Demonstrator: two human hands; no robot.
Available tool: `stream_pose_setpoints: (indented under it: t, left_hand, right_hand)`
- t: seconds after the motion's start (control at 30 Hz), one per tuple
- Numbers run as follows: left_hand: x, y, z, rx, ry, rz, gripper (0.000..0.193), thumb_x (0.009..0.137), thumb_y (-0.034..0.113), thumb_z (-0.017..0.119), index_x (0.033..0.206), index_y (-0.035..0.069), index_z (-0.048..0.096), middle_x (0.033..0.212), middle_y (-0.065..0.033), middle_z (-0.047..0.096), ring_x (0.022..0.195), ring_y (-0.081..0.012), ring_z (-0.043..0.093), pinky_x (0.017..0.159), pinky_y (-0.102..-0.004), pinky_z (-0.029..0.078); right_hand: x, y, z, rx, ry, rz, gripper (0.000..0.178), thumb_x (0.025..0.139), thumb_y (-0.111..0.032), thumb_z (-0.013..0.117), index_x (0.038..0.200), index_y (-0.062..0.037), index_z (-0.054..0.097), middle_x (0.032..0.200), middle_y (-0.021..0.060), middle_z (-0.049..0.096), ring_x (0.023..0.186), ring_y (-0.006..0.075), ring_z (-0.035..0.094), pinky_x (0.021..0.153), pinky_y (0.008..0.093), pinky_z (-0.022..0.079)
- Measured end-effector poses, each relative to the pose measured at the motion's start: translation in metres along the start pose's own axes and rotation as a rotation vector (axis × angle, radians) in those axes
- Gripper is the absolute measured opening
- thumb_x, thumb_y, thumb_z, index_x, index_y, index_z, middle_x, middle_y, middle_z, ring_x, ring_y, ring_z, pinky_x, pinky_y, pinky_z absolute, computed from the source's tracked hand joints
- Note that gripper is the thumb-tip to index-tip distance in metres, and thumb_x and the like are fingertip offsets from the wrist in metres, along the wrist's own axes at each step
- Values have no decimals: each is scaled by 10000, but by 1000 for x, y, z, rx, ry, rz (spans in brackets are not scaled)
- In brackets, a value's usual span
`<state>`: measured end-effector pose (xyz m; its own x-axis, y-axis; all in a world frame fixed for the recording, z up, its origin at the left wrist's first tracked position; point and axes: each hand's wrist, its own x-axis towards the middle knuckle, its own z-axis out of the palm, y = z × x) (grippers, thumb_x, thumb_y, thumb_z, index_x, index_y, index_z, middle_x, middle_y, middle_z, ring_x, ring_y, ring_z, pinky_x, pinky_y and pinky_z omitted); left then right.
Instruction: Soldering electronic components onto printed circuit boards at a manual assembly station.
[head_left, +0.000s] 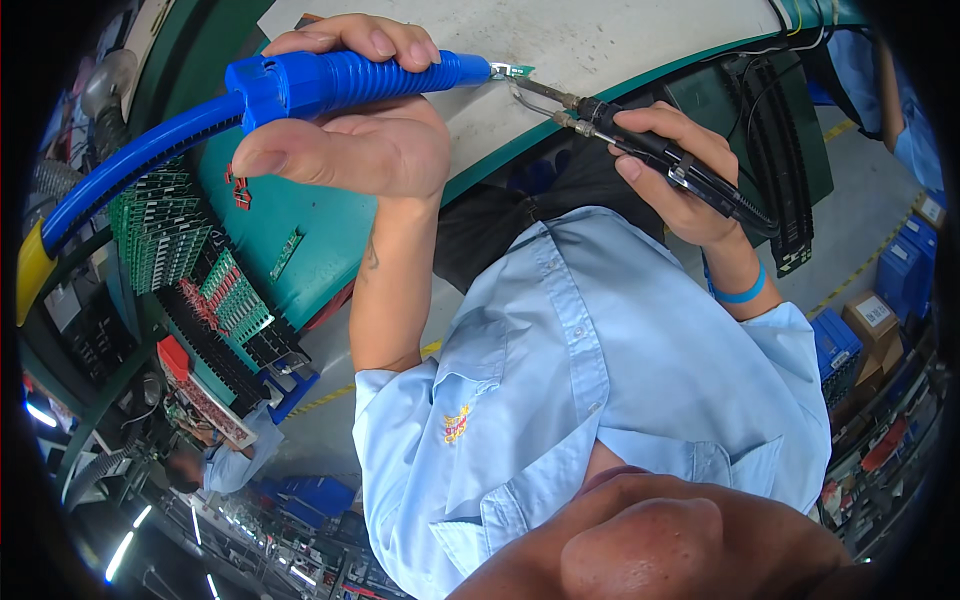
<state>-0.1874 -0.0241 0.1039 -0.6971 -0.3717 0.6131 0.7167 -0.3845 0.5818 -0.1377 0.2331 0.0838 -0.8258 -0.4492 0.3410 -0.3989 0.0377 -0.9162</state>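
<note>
My left hand (pixel 375 150) is closed round a blue ribbed hose nozzle (pixel 370 82), fingers curled over its top and thumb along the underside. From it a blue hose (pixel 140 155) bends away to the left. In my right hand (pixel 690 165) is a black soldering iron (pixel 660 150) with a cable at its rear and two thin metal tubes with brass fittings at its front. Its tip meets the blue nozzle's end at a small green circuit board (pixel 518 71). What holds that board is hard to make out.
A white work surface (pixel 560 35) lies on a green bench mat (pixel 330 250). Left of me, a rack (pixel 235 300) carries several green boards, and one loose board (pixel 286 254) lies nearby. A black slotted rack (pixel 780 170) stands right. Other people work at the far left and upper right.
</note>
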Motion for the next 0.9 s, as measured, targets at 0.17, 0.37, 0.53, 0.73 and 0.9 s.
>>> stream_pose_setpoints:
  t: [0.17, 0.37, 0.53, 0.73, 0.9]
  left_hand:
    - [0, 1, 3, -13, -13, -7, 1014, 739, 975, 156, 1005, 129, 647, 723, -73, 599, 608, -177, 607, 559, -332, 541]
    - [-9, 13, 8, -47, -27, -22, 1007, 735, 978, 175, 1051, 110, 574, 757, -87, 584, 598, -193, 595, 553, -332, 524]
    - [-20, 14, 14, 12, -14, 58, 1006, 738, 978, 174, 1076, 99, 529, 792, -91, 584, 605, -202, 596, 553, -335, 519]
    - [-25, 12, 17, 41, -20, 88, 1006, 745, 975, 156, 1070, 101, 534, 804, -85, 593, 629, -200, 611, 561, -340, 527]
    - [-28, 11, 14, 46, -25, 88, 1006, 736, 981, 161, 1057, 103, 534, 800, -80, 586, 630, -198, 610, 565, -339, 527]
  right_hand:
    - [0, 6, -1, 28, 15, -1, 359, 798, 19, 718, 1151, 41, 658, 889, 140, 701, 716, 188, 598, 649, 257, 461]
    - [2, 12, -2, 60, 33, -26, 355, 792, -8, 761, 1138, 6, 685, 892, 106, 720, 661, 163, 601, 610, 241, 477]
    - [1, 14, -3, 63, 32, -27, 356, 790, -7, 763, 1137, 6, 686, 893, 108, 720, 668, 165, 612, 616, 243, 486]
    - [1, 13, -3, 78, 37, -7, 353, 792, -6, 763, 1136, 4, 688, 892, 108, 719, 676, 167, 623, 623, 242, 494]
    - [0, 14, -3, 107, 50, 1, 345, 799, -7, 761, 1137, 6, 687, 897, 110, 721, 692, 170, 638, 632, 238, 502]
